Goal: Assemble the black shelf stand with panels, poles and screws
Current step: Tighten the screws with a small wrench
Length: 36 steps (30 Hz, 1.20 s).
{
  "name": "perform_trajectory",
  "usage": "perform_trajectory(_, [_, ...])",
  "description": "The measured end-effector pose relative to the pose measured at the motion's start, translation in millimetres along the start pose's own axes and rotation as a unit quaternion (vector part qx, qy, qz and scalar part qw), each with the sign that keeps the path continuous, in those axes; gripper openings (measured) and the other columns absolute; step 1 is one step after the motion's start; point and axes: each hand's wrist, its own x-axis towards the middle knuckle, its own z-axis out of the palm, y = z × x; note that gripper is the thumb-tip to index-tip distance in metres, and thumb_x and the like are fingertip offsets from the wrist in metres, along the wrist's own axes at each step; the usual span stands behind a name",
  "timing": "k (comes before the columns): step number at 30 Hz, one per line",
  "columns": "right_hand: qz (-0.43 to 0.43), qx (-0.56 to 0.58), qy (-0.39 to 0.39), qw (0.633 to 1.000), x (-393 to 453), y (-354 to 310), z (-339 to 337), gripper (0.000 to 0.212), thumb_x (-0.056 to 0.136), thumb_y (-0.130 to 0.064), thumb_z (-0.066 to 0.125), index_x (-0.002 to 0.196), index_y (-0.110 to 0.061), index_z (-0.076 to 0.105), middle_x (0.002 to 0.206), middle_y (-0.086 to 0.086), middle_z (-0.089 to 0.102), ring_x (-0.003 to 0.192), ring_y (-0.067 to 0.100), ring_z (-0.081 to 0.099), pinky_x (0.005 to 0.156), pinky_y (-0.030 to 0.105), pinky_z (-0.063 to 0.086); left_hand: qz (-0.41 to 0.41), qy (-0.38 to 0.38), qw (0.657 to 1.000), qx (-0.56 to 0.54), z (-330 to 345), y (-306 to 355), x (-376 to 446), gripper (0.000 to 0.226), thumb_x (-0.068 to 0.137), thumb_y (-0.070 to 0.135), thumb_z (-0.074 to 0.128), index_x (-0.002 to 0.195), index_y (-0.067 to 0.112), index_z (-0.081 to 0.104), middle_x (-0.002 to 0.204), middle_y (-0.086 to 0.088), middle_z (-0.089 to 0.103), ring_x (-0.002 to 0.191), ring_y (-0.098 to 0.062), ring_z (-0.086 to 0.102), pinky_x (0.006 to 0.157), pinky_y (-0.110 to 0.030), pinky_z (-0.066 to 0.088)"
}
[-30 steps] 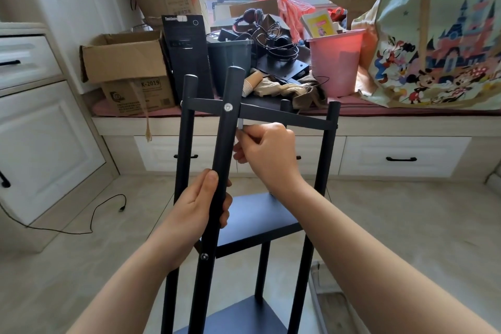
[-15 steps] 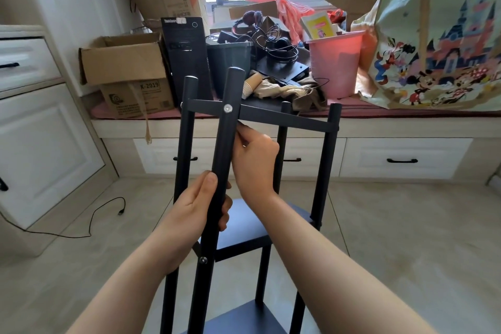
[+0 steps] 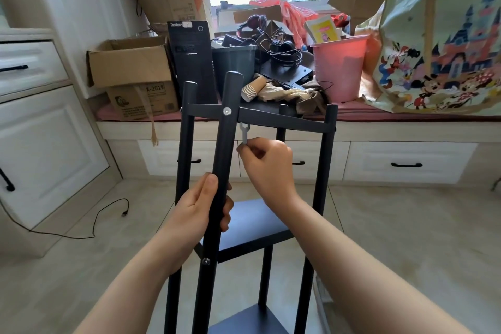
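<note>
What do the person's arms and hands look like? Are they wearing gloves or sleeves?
No gloves and no sleeves show. Both forearms are bare right down to the bottom edge of the picture. The left hand and the right hand are bare too, with no rings, watch or bracelet showing. The one fingernail in view, on the left thumb, looks short and plain.

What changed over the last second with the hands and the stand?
The right hand dropped a little from just under the top panel and turned, so the small silver wrench it pinches now stands upright, in plain view beside the front pole. The left hand kept its grip on that pole at the same height. The stand and the clutter on the bench did not move.
</note>
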Motion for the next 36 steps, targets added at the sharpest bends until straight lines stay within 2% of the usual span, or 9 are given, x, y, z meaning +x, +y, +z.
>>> perform_trajectory(5, [0.044, 0.034, -0.067, 0.996, 2, -9, -20, 0.016, 0.084, -0.007, 0.065, 0.071, -0.001, 0.074, 0.053, 0.009, 0.057, 0.047, 0.009, 0.039, 0.047, 0.017, 0.029, 0.000, 0.000, 1.000, -0.010, -2, 0, 0, 0.045, 0.104, 0.048, 0.030, 0.103, 0.010, 0.056, 0.071, -0.003, 0.054, 0.062, -0.019, 0.051, 0.063, -0.031, 0.048])
perform_trajectory(7, [0.065, 0.055, -0.092, 0.992, 6, -15, -28, 0.014, 0.084, -0.005, 0.065, 0.077, -0.001, 0.076, 0.047, -0.006, 0.053, 0.045, 0.004, 0.041, 0.047, 0.013, 0.028, 0.000, -0.002, 1.000, -0.014, -2, 0, -1, 0.046, 0.103, 0.048, 0.031, 0.103, 0.010, 0.055, 0.071, -0.003, 0.053, 0.062, -0.019, 0.051, 0.064, -0.033, 0.048])
perform_trajectory(10, [0.071, 0.051, -0.115, 0.989, 10, -20, -36, 0.013, 0.085, -0.006, 0.065, 0.080, -0.002, 0.077, 0.041, -0.017, 0.049, 0.043, 0.003, 0.043, 0.050, 0.018, 0.031, -0.001, -0.005, 1.000, -0.014, 0, 0, -1, 0.045, 0.104, 0.047, 0.030, 0.104, 0.010, 0.055, 0.070, -0.002, 0.053, 0.062, -0.019, 0.051, 0.065, -0.033, 0.047])
perform_trajectory(14, [0.054, 0.025, -0.122, 0.991, 13, -27, -43, 0.014, 0.087, -0.010, 0.066, 0.083, -0.007, 0.079, 0.052, -0.010, 0.062, 0.048, 0.009, 0.051, 0.050, 0.022, 0.040, 0.002, -0.004, 1.000, -0.003, 2, 0, -1, 0.045, 0.104, 0.047, 0.030, 0.105, 0.010, 0.056, 0.070, -0.002, 0.053, 0.062, -0.019, 0.051, 0.065, -0.034, 0.047])
perform_trajectory(18, [0.004, -0.040, -0.102, 0.994, 13, -28, -43, 0.017, 0.089, -0.012, 0.067, 0.082, -0.001, 0.078, 0.067, 0.013, 0.070, 0.066, 0.029, 0.065, 0.067, 0.038, 0.054, 0.002, 0.001, 1.000, -0.001, 3, -1, -2, 0.044, 0.104, 0.047, 0.029, 0.104, 0.012, 0.056, 0.069, 0.000, 0.054, 0.063, -0.019, 0.051, 0.066, -0.035, 0.046])
perform_trajectory(22, [-0.009, -0.050, -0.100, 0.994, 12, -33, -44, 0.018, 0.093, -0.013, 0.064, 0.087, -0.005, 0.079, 0.066, 0.002, 0.071, 0.053, -0.002, 0.061, 0.054, 0.011, 0.044, 0.003, 0.003, 1.000, -0.008, 4, 0, -2, 0.043, 0.105, 0.045, 0.029, 0.104, 0.010, 0.055, 0.068, -0.001, 0.053, 0.062, -0.019, 0.051, 0.064, -0.033, 0.046])
perform_trajectory(25, [0.001, -0.032, -0.105, 0.994, 10, -32, -42, 0.019, 0.095, -0.010, 0.062, 0.088, -0.003, 0.078, 0.065, 0.001, 0.068, 0.043, -0.009, 0.055, 0.048, 0.007, 0.041, 0.007, 0.008, 1.000, 0.001, 5, 1, -2, 0.043, 0.106, 0.043, 0.029, 0.104, 0.009, 0.055, 0.067, -0.001, 0.052, 0.061, -0.019, 0.050, 0.064, -0.033, 0.046])
perform_trajectory(32, [-0.050, -0.105, -0.064, 0.991, 13, -28, -35, 0.024, 0.094, -0.013, 0.060, 0.084, -0.002, 0.078, 0.067, 0.008, 0.071, 0.057, 0.022, 0.066, 0.063, 0.040, 0.058, 0.008, 0.007, 1.000, 0.005, 4, 0, -1, 0.042, 0.106, 0.042, 0.028, 0.105, 0.009, 0.055, 0.067, 0.000, 0.052, 0.061, -0.019, 0.050, 0.064, -0.034, 0.046])
perform_trajectory(36, [-0.055, -0.107, -0.046, 0.992, 14, -23, -31, 0.025, 0.092, -0.015, 0.060, 0.077, -0.004, 0.076, 0.063, 0.007, 0.070, 0.060, 0.027, 0.066, 0.072, 0.042, 0.054, 0.010, 0.010, 1.000, 0.005, 4, 0, -1, 0.041, 0.106, 0.043, 0.029, 0.102, 0.011, 0.055, 0.067, 0.000, 0.052, 0.061, -0.018, 0.050, 0.059, -0.028, 0.045])
